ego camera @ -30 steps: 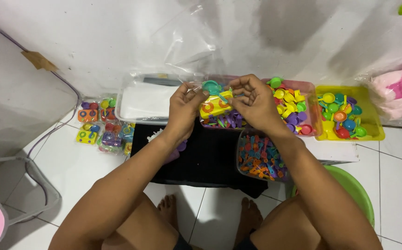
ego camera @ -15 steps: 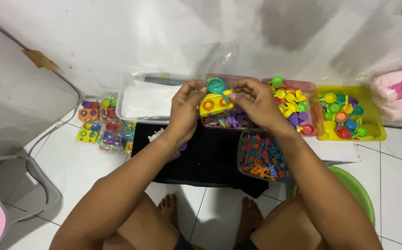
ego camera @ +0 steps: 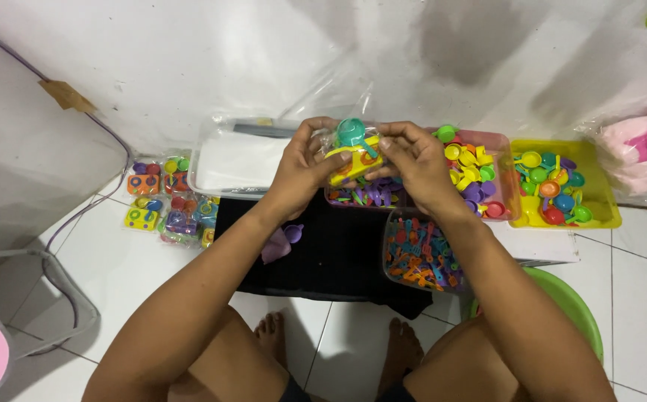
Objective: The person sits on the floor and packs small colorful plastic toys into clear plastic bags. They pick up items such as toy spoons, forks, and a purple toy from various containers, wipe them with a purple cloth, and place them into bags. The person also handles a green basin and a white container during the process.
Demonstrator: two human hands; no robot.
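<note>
My left hand point(ego camera: 302, 170) and my right hand point(ego camera: 413, 165) are raised together over the trays and hold between them a small clear plastic bag point(ego camera: 342, 152). Inside the bag sit a yellow toy stove point(ego camera: 351, 167) and a teal toy pan point(ego camera: 352, 134). The fingers of both hands pinch the bag's edges. Below the hands lies a black cloth point(ego camera: 338, 253) with a purple toy piece point(ego camera: 284, 240) on it.
A clear tub with white contents point(ego camera: 234, 160) stands at the left, a pink tray of small coloured pans point(ego camera: 476, 175) and a yellow tray point(ego camera: 562, 186) at the right. A clear tub of small utensils point(ego camera: 420, 253), filled bags point(ego camera: 167, 205), a green basin point(ego camera: 573, 305).
Both hands have lifted the bag with the yellow stove a little higher, and the teal pan now sits on top inside it. The fingers have closed in around the bag.
</note>
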